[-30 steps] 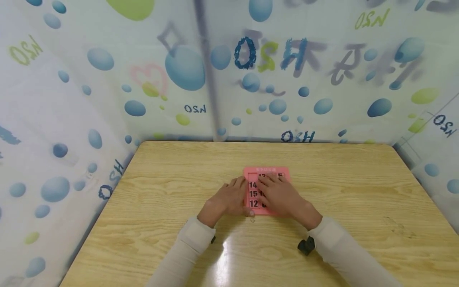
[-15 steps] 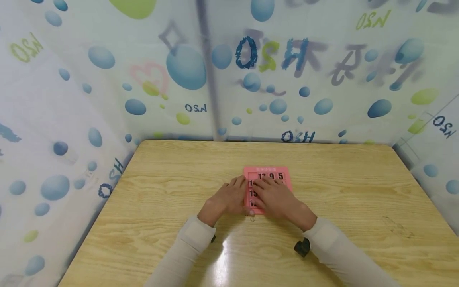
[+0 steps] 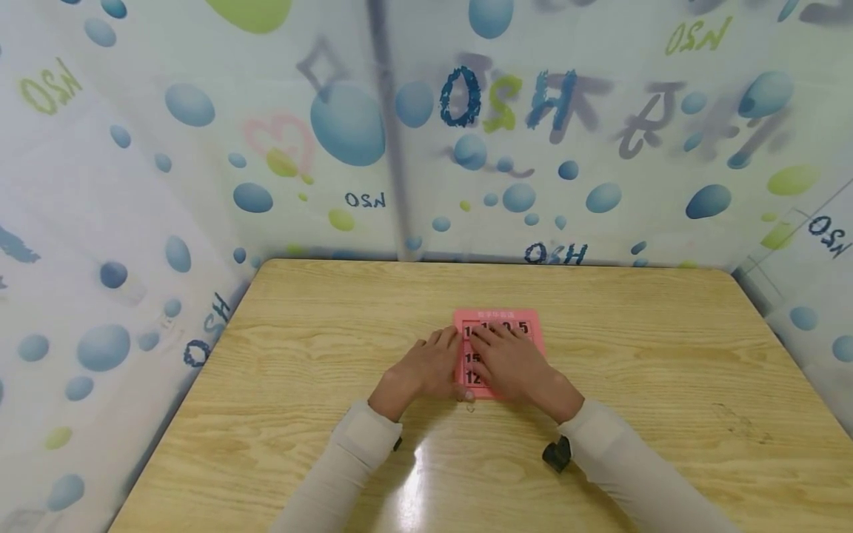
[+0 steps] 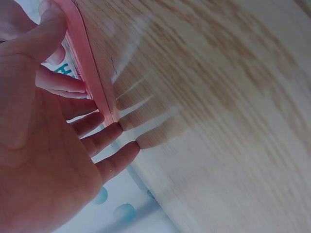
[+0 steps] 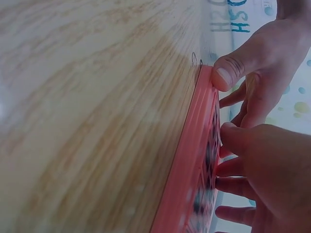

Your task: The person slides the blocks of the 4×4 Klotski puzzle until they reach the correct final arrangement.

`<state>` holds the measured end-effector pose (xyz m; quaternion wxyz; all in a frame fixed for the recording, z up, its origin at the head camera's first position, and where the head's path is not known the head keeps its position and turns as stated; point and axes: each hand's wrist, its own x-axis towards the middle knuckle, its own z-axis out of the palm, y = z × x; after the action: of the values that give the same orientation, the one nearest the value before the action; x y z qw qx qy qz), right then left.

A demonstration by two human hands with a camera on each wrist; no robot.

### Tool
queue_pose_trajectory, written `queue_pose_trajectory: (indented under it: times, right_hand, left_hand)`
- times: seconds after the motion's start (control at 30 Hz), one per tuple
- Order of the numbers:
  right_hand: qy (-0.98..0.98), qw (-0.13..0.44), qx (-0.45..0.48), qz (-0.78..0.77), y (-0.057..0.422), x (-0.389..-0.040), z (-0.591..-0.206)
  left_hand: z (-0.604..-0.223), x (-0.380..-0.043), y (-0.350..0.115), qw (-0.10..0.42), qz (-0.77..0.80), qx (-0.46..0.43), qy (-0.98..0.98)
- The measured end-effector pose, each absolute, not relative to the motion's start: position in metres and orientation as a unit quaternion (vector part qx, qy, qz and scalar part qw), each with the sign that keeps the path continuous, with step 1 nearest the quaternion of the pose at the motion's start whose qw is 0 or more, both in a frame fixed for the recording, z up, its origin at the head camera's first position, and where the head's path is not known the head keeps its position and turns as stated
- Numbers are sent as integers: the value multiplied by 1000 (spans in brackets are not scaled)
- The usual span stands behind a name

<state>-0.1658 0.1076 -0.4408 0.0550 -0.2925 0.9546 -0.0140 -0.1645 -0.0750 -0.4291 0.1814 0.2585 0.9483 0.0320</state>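
A pink sliding number puzzle (image 3: 500,314) lies flat on the table, its tiles printed with black numbers. My left hand (image 3: 429,367) rests along the puzzle's left side with fingers extended. In the right wrist view, the left thumb (image 5: 224,75) presses the frame's near corner. The left fingers (image 4: 104,141) touch the frame's edge and the tabletop in the left wrist view. Over the tiles lies my right hand (image 3: 513,366), its fingertips touching the upper left part and its palm covering much of the right side. A tile fills the top left slot.
The wooden table (image 3: 320,318) extends on all sides of the puzzle. A patterned curtain (image 3: 413,148) with blue and green spots hangs behind it. Beneath the right sleeve (image 3: 626,451) a black device (image 3: 557,454) shows at the wrist.
My right hand has shifted slightly left, its fingertips then moving up. A tile has slid up into the top left slot, which stood empty before. My left hand stays in place.
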Motion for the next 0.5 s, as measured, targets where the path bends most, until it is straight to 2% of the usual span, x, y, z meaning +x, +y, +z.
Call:
queue_pose_trajectory:
  times: [0.5]
  right_hand:
    - [953,39,-298,-24,107,-170,-441]
  left_hand:
    - [-429,-164,-75,186,36,254,948]
